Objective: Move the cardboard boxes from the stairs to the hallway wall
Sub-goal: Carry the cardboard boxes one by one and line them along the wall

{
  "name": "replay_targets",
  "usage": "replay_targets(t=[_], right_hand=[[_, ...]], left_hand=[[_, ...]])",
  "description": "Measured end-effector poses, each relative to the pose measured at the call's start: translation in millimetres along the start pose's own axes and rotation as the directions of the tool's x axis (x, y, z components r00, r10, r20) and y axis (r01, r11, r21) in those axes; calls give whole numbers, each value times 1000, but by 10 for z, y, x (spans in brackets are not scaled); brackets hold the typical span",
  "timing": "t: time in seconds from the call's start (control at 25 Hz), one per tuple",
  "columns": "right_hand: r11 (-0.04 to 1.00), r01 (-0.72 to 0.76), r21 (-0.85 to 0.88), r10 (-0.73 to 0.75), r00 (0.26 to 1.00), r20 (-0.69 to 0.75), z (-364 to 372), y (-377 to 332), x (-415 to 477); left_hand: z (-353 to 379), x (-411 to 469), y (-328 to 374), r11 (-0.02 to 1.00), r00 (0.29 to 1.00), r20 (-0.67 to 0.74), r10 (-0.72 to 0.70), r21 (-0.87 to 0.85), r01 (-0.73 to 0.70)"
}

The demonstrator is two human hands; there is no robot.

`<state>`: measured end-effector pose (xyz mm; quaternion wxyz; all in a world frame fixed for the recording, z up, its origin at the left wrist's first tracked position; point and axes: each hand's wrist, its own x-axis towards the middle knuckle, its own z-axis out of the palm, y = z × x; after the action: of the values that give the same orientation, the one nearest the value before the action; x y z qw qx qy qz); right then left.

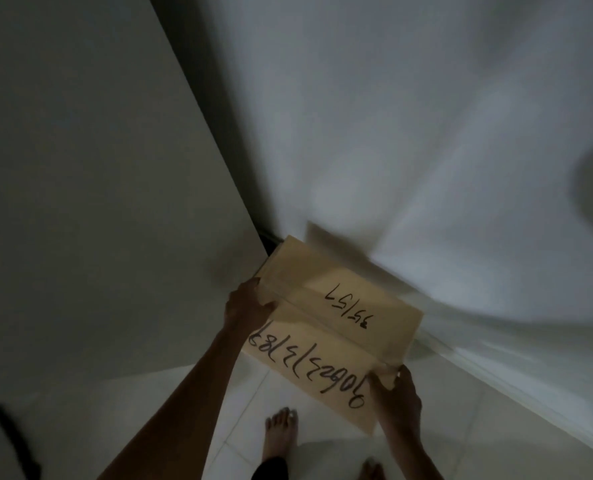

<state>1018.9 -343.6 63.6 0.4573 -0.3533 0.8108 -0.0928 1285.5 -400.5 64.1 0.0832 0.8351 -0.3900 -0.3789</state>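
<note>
Between the two hands sits the cardboard box (333, 327), flat side up w/ black numbers written on it. The left hand (248, 304) grips the far-left edge, fingers wrapped round it. The right hand (397, 398) grips the near-right corner, fingers tucked over the edge. So both hands are closed on the box, one at each end. Just past the left hand, the box's far end is close to the corner where the two walls meet; I can't tell if it touches. Past the right hand runs the white wall (426, 133) w/ a low ledge at its foot. Another box flap or 2nd box (340, 242) shows behind the far end, but it's blurry, so not sure. Below the grip is the tile floor (239, 410) and a bare foot (281, 434). I think the box is abt to be set down by the wall. What could go wrong: it's dark and the view is shaky, so the box may bump the wall and slip. Also if the box drops, it could land on the toes, bc they're right under the near end.
</note>
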Motion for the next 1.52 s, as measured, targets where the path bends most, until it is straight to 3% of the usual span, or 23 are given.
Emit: replay_targets(t=[0.16,0.32,0.56,0.76,0.88,1.08,1.24,1.4,1.52], right_hand=[[997,-71,44,71,997,-13,707,36,510],[995,-70,69,72,997,-24,1075,-42,736],[995,-55,82,62,994,-92,1261,-264,849],[991,-56,124,63,997,-52,1372,-447,859],[998,-33,51,32,999,14,1265,-508,805],[997,52,-55,-51,999,17,246,-825,-233],[987,97,-129,-110,989,-96,-979,-743,-1159],[999,31,-40,-41,954,-297,-2066,-221,-2093],[999,-53,-9,46,925,-377,-2651,493,-2612]], left_hand=[[323,790,-373,995,996,46,81,54,-84],[462,1152,-520,994,996,40,77,71,-80],[673,1187,-416,907,973,-19,229,366,-206],[655,1168,-387,872,965,39,261,418,-253],[469,1057,-359,870,959,136,247,405,-282],[-284,-176,80,834,920,267,286,403,-376],[-811,-1267,666,778,875,304,377,409,-477],[-909,-2265,1253,611,731,402,552,402,-682],[-694,-2905,1696,475,630,522,575,414,-776]])
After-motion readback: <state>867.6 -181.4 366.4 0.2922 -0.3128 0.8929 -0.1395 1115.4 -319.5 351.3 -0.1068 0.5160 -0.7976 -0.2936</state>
